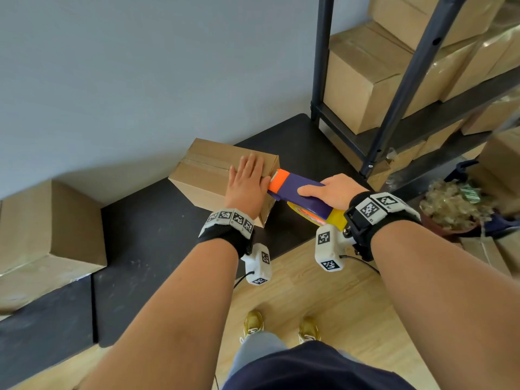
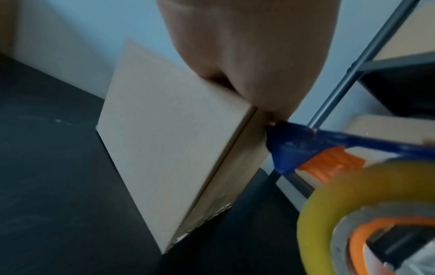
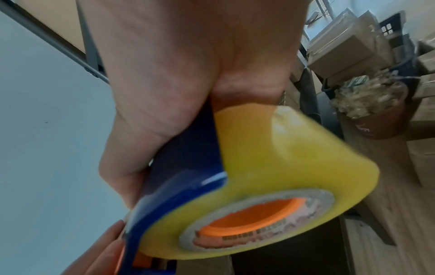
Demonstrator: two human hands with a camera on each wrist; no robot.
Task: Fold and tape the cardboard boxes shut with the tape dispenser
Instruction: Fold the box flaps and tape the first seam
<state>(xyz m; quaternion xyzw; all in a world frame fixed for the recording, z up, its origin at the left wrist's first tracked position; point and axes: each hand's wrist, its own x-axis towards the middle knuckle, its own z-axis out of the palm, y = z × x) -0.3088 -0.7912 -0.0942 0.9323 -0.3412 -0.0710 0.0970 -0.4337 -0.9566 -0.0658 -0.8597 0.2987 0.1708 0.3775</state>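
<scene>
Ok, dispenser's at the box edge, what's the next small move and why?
Probably draw the tape dispenser down over the box end: its orange nose sits at the top edge, the right hand grips it, and the left hand lies flat on the top.

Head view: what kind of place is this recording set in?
Probably a small stockroom or packing area. A dark metal shelving rack holds stacked cardboard boxes, more boxes lie on a low black platform, and a pot of paper-like shreds stands on the wooden floor.
</scene>
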